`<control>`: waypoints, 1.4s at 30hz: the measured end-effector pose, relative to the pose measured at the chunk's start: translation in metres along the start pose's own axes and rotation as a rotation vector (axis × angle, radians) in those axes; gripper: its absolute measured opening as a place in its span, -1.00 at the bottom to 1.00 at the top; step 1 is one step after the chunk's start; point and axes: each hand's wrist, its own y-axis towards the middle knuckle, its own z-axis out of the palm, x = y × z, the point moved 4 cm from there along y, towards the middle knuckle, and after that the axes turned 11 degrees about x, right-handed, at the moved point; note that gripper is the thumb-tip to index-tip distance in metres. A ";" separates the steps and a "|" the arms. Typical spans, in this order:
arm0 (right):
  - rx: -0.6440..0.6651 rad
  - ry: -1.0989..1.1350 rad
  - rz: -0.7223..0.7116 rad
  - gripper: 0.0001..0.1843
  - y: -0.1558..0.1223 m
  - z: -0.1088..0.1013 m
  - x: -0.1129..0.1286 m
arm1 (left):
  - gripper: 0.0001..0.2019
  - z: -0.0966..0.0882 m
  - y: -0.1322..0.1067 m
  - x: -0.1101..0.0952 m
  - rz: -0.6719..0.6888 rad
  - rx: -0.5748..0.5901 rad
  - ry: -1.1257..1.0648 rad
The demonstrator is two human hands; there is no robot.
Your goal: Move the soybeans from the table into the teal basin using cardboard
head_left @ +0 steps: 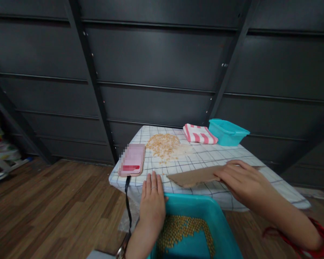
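Lengthwise along the table's [229, 153] near edge, my right hand [240, 178] pinches cardboard [194, 177]. Beans [162, 144] lie nearer my flat, empty left hand [153, 203].

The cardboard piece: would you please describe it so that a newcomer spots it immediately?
On the checked tablecloth, go to the near edge, by the nearer turquoise tub. There the right hand holds the cardboard piece, plain brown, unlike the pink-striped towel.
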 end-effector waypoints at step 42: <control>-0.082 -0.096 0.002 -0.73 0.034 0.018 0.003 | -0.51 -0.010 -0.002 0.002 -0.057 0.058 0.020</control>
